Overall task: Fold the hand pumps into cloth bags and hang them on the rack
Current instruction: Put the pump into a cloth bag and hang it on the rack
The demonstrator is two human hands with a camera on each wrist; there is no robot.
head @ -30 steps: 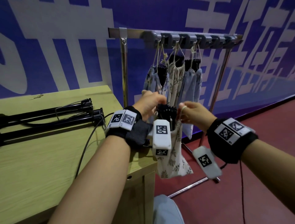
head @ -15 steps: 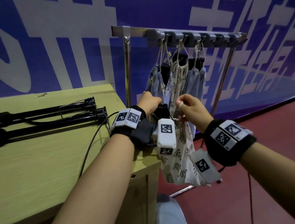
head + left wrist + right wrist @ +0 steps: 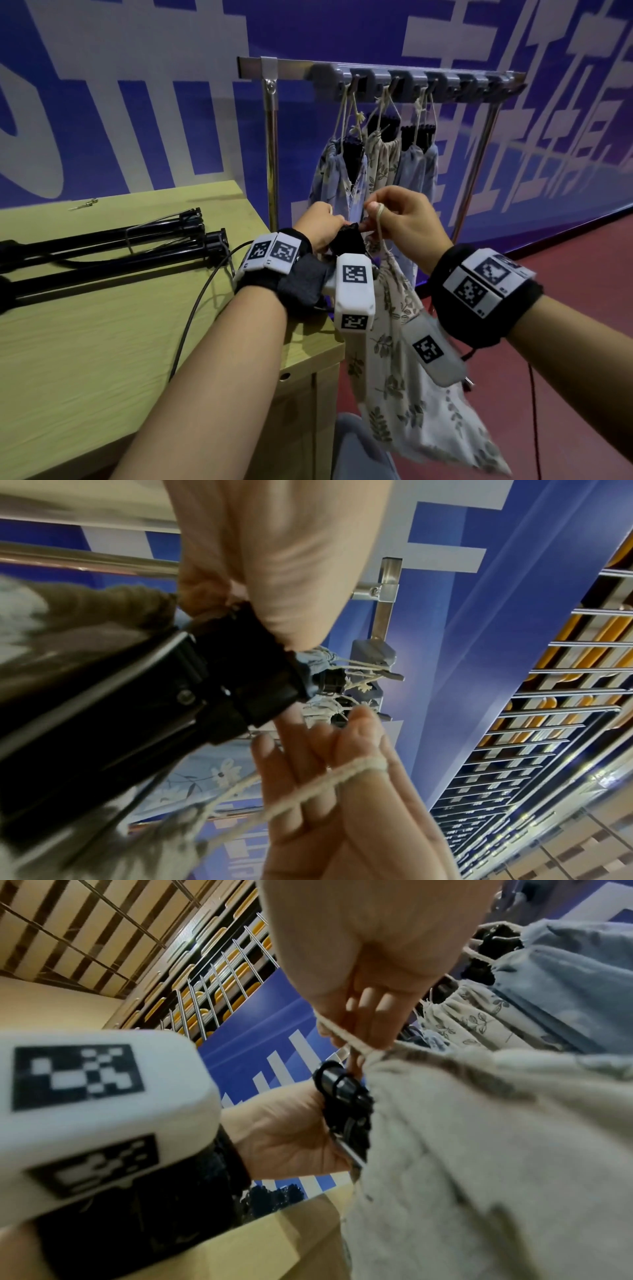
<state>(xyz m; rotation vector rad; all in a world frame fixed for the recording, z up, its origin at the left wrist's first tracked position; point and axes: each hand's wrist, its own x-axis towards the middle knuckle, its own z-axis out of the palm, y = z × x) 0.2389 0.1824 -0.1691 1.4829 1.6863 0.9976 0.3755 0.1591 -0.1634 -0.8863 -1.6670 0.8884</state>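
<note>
While two folded black pumps are lying on the wooden table at far left, the left hand is curling its fingers around the black pump top poking from the leaf-print cloth bag. Just beside it, the right hand is pinching the bag's drawstring, looped over a finger. Behind, three filled bags are hanging on the rack.

Wooden table: two folded black hand pumps lying side by side near far edge; black cable trailing across top; small metal item at far edge.
</note>
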